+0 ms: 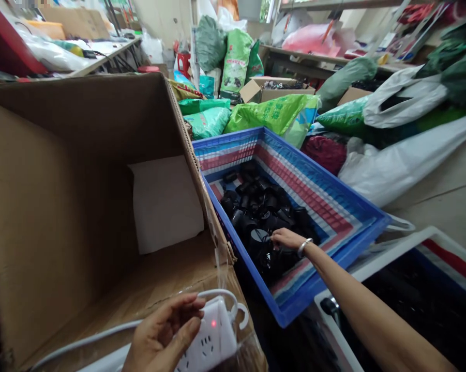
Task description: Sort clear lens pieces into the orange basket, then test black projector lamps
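My left hand is over a white power strip with a lit red light, at the lower edge of the view. Its fingers curl loosely, the thumb stands apart, and nothing shows between them. Out to the right, my right hand reaches down into a blue plastic basket. Thumb and fingers are pinched together at a heap of black rounded plastic pieces. A round grey-faced piece lies right beside the fingertips. What exactly the pinch holds is hidden.
A large cardboard box stands open at left, with a white sheet inside. Striped cloth lines the basket. Behind it lie green sacks and a small carton. A white-framed crate adjoins at right.
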`<state>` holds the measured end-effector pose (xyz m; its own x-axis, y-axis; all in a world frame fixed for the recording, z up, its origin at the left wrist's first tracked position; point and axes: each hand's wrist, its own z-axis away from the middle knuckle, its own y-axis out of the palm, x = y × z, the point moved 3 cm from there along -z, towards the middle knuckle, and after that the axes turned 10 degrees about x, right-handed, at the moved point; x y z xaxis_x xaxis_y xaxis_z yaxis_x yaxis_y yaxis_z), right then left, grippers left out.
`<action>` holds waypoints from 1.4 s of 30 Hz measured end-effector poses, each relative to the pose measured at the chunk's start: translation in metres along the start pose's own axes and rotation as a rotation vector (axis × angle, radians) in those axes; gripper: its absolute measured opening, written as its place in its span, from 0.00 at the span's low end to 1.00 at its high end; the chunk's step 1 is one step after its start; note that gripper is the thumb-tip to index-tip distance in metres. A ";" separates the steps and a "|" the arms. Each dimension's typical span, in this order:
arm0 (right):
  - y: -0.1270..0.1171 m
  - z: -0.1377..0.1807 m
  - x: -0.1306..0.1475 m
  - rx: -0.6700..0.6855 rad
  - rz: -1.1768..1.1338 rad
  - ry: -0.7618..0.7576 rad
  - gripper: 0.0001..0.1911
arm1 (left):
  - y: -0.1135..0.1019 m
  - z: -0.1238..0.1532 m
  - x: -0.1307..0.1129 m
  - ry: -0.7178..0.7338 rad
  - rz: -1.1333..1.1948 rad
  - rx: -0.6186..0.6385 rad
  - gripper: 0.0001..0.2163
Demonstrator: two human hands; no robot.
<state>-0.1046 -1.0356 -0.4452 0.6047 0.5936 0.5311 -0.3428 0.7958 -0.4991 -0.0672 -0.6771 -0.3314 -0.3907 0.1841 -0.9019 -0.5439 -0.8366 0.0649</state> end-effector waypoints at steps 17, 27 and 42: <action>-0.029 0.155 0.053 -0.590 -0.150 -0.274 0.22 | 0.077 -0.018 -0.022 0.290 -0.397 0.447 0.15; -0.023 0.217 0.133 -0.300 -0.861 -0.745 0.18 | 0.123 -0.052 -0.010 -0.203 0.336 0.741 0.37; 0.024 0.245 0.156 -0.531 -1.222 -1.019 0.21 | 0.115 0.000 0.017 -0.246 0.815 0.965 0.20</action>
<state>-0.1947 -0.8944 -0.2066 -0.4398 -0.3015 0.8460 0.3372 0.8176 0.4667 -0.1365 -0.7697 -0.3396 -0.9324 -0.0258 -0.3606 -0.3585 -0.0611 0.9315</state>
